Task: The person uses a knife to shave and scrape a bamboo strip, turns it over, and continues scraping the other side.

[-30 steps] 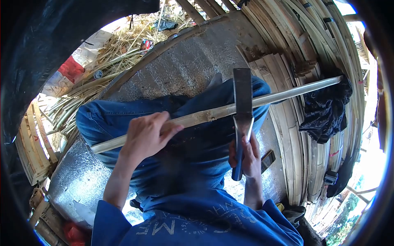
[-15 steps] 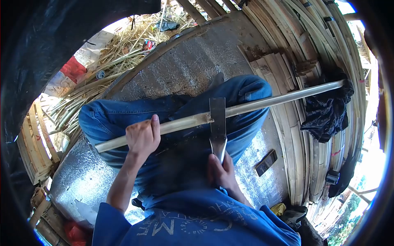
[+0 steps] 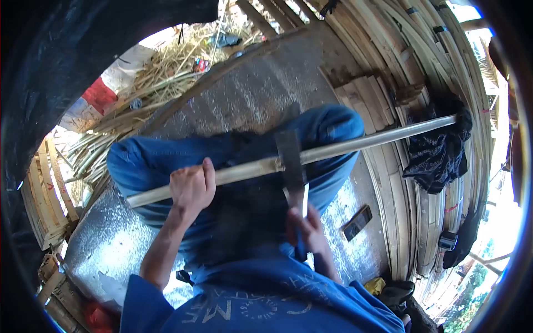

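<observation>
My left hand (image 3: 191,187) is wrapped round a long split bamboo pole (image 3: 239,172), near its left end, with the thumb pointing up. The pole slants across my lap, its far right end against a black cloth or plastic bundle (image 3: 436,161). In my right hand (image 3: 307,230) is a broad, square-ended knife (image 3: 290,158) with a pale handle. Its dark blade lies across the pole beside a brownish node; whether the edge bites into the bamboo cannot be made out. The right hand and blade are slightly blurred.
My crossed legs in jeans (image 3: 139,158) rest on a shiny floor sheet (image 3: 105,244). A phone (image 3: 357,223) lies at right. Stacked bamboo strips (image 3: 394,211) line the right side; shavings (image 3: 177,66) heap at the upper left. A wooden frame (image 3: 47,194) stands at left.
The knife has tilted, its blade end shifting slightly left and its handle slightly right with my right hand. My left hand keeps its grip, almost unmoved.
</observation>
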The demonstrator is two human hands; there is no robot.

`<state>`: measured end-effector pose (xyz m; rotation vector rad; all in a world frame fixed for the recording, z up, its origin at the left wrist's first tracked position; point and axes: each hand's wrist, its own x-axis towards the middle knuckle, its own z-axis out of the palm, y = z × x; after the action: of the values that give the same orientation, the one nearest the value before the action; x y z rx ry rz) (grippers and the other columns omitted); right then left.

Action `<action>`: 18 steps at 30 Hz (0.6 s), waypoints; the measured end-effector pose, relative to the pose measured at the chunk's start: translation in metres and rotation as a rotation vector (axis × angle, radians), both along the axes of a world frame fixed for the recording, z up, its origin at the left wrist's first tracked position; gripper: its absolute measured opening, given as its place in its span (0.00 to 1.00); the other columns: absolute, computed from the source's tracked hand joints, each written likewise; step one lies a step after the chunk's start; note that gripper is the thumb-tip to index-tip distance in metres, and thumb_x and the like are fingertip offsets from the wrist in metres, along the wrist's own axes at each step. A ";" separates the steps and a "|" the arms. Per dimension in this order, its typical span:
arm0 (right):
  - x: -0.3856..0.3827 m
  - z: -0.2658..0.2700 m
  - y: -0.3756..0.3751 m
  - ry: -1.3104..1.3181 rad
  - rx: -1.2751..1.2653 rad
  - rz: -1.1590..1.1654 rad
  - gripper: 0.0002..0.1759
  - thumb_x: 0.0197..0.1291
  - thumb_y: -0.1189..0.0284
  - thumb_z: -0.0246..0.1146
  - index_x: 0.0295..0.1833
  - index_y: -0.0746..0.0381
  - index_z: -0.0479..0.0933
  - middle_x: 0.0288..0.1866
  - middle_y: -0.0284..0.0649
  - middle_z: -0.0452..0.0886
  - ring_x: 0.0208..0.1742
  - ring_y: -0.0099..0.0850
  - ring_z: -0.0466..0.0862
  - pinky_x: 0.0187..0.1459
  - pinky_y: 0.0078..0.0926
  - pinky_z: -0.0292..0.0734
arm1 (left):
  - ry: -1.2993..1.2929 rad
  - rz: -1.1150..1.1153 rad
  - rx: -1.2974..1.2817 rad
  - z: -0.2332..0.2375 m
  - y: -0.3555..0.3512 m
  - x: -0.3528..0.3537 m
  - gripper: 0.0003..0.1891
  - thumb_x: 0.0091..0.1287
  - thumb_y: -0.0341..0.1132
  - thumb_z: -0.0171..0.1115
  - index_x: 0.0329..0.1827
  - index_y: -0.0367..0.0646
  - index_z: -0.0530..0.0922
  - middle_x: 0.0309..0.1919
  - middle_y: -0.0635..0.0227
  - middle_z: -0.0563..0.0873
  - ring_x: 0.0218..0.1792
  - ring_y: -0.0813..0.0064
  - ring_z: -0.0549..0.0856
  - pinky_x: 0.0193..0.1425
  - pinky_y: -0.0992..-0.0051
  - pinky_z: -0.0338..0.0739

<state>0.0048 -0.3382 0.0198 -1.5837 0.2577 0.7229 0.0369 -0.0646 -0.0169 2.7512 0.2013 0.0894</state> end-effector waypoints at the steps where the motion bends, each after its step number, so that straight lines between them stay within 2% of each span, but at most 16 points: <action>1: -0.012 0.005 -0.021 0.231 -0.018 -0.299 0.12 0.66 0.65 0.60 0.46 0.62 0.76 0.27 0.35 0.78 0.24 0.23 0.77 0.27 0.22 0.71 | 0.021 0.000 -0.009 0.003 -0.002 -0.010 0.26 0.71 0.38 0.47 0.12 0.41 0.76 0.11 0.54 0.78 0.16 0.53 0.80 0.25 0.59 0.75; 2: -0.003 0.012 -0.051 0.073 0.222 -0.192 0.13 0.68 0.62 0.57 0.39 0.63 0.74 0.26 0.37 0.77 0.16 0.25 0.75 0.17 0.22 0.70 | 0.018 0.004 -0.004 0.002 -0.001 -0.008 0.26 0.71 0.38 0.47 0.12 0.41 0.76 0.11 0.54 0.78 0.16 0.53 0.80 0.25 0.59 0.75; 4: 0.011 0.029 -0.087 -0.423 0.388 -0.378 0.19 0.73 0.56 0.44 0.44 0.62 0.68 0.17 0.34 0.67 0.09 0.22 0.66 0.11 0.20 0.65 | 0.019 0.003 -0.023 0.001 -0.002 -0.011 0.26 0.71 0.38 0.47 0.11 0.41 0.76 0.11 0.54 0.78 0.16 0.53 0.81 0.24 0.59 0.75; 6: 0.041 0.083 -0.062 -0.591 0.610 -0.490 0.22 0.75 0.54 0.39 0.43 0.62 0.69 0.19 0.33 0.66 0.10 0.20 0.64 0.10 0.19 0.64 | 0.007 0.002 -0.031 0.003 -0.004 -0.009 0.26 0.71 0.38 0.48 0.11 0.41 0.76 0.11 0.54 0.77 0.15 0.53 0.80 0.23 0.59 0.75; 8: 0.016 0.054 -0.041 -0.482 0.672 -0.658 0.22 0.76 0.57 0.38 0.44 0.63 0.69 0.23 0.33 0.69 0.18 0.19 0.70 0.17 0.21 0.71 | 0.018 0.001 -0.020 0.005 -0.004 -0.009 0.26 0.71 0.38 0.48 0.11 0.41 0.76 0.10 0.54 0.77 0.14 0.53 0.80 0.23 0.59 0.75; 9: 0.008 0.041 -0.026 -0.480 0.674 -0.654 0.22 0.76 0.57 0.38 0.44 0.63 0.69 0.23 0.33 0.69 0.18 0.19 0.70 0.17 0.21 0.71 | 0.018 0.006 -0.020 0.003 -0.004 -0.010 0.26 0.71 0.38 0.48 0.11 0.41 0.76 0.10 0.54 0.77 0.14 0.53 0.80 0.23 0.59 0.75; 12: -0.005 0.005 0.015 0.145 0.025 -0.083 0.11 0.65 0.64 0.62 0.45 0.61 0.79 0.32 0.34 0.80 0.31 0.20 0.77 0.36 0.21 0.73 | -0.003 0.039 0.032 -0.003 -0.001 -0.005 0.26 0.71 0.38 0.48 0.11 0.40 0.75 0.10 0.53 0.76 0.14 0.53 0.80 0.22 0.60 0.75; 14: -0.017 0.002 -0.018 0.168 -0.043 -0.278 0.12 0.65 0.64 0.61 0.41 0.63 0.78 0.30 0.36 0.80 0.28 0.22 0.79 0.31 0.20 0.74 | -0.030 0.025 -0.004 0.002 -0.003 -0.012 0.27 0.71 0.39 0.47 0.10 0.40 0.75 0.10 0.53 0.76 0.14 0.53 0.80 0.23 0.59 0.75; 15: -0.008 0.018 -0.044 0.119 0.199 -0.228 0.13 0.66 0.63 0.60 0.38 0.63 0.76 0.25 0.36 0.79 0.19 0.24 0.77 0.22 0.20 0.72 | -0.014 0.028 -0.014 0.003 -0.003 -0.013 0.27 0.71 0.39 0.48 0.10 0.40 0.76 0.10 0.53 0.76 0.14 0.53 0.80 0.23 0.59 0.75; 16: -0.005 0.012 -0.074 -0.253 0.054 -0.265 0.14 0.67 0.62 0.56 0.40 0.64 0.73 0.20 0.37 0.76 0.13 0.27 0.74 0.12 0.21 0.68 | -0.029 0.037 -0.014 0.001 -0.002 -0.008 0.27 0.71 0.39 0.48 0.10 0.40 0.76 0.10 0.53 0.76 0.14 0.53 0.80 0.23 0.59 0.75; 17: 0.004 0.027 -0.086 -0.397 0.468 -0.347 0.25 0.73 0.53 0.45 0.39 0.65 0.71 0.17 0.35 0.68 0.08 0.23 0.67 0.07 0.19 0.62 | 0.004 0.039 -0.027 0.001 -0.004 -0.011 0.27 0.71 0.39 0.48 0.11 0.40 0.76 0.10 0.53 0.76 0.14 0.53 0.80 0.23 0.59 0.75; 18: 0.023 0.065 -0.068 -0.510 0.576 -0.504 0.25 0.75 0.54 0.39 0.42 0.65 0.70 0.18 0.34 0.68 0.10 0.22 0.66 0.08 0.19 0.63 | 0.032 0.038 -0.037 0.001 -0.004 -0.011 0.27 0.71 0.39 0.48 0.11 0.40 0.76 0.10 0.53 0.76 0.14 0.53 0.80 0.23 0.59 0.75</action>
<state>0.0282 -0.4063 0.0845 -1.0351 0.0528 -0.0222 0.0255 -0.0689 -0.0160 2.7136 0.2613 0.0514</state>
